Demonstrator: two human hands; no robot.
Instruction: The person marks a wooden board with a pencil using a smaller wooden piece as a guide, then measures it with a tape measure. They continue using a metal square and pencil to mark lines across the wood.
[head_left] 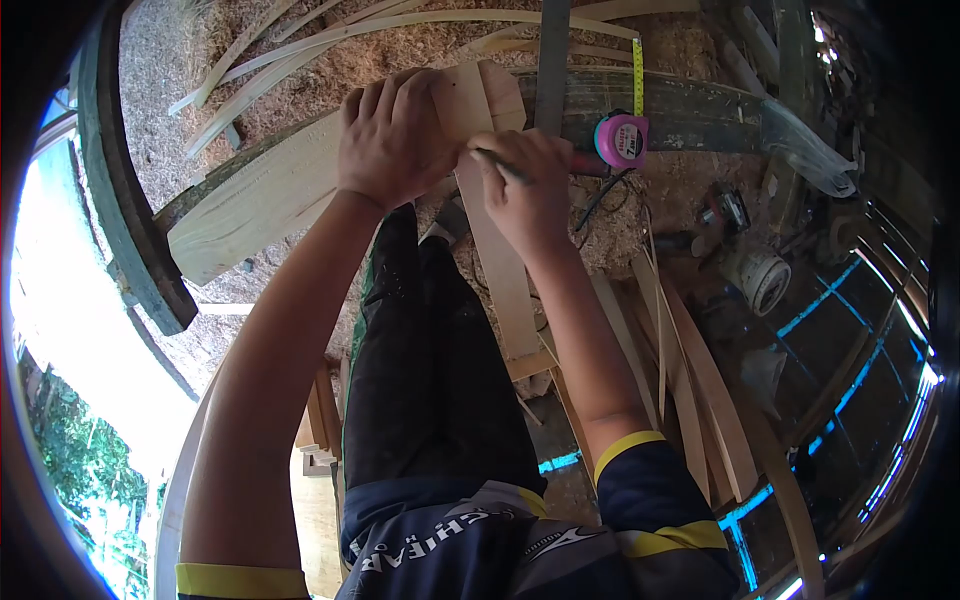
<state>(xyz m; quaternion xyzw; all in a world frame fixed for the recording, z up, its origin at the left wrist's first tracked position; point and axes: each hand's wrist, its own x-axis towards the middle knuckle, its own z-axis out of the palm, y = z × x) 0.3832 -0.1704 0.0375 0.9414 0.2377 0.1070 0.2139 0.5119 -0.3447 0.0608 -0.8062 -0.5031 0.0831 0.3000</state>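
Observation:
My left hand [398,135] lies with its fingers apart on a pale wooden piece [466,95], pressing it against the boards beneath. A dark, slim pencil-like tool [503,166] is pinched in my right hand [525,185], close to the edge of that piece. Its tip is hidden by my fingers. From under my hands a long pale board [505,290] runs down toward my legs. Another broad board [265,195] extends to the left. Just right of my right hand sits a pink tape measure [621,141], its yellow blade [638,75] drawn out upward.
A flat metal bar [552,65] stands beside the tape on a dark beam [700,112]. Clear plastic [815,155] wraps the beam's right end. A white bucket [765,280], a power tool [725,210] and long wooden strips [700,380] lie at right. Shavings [170,70] cover the ground.

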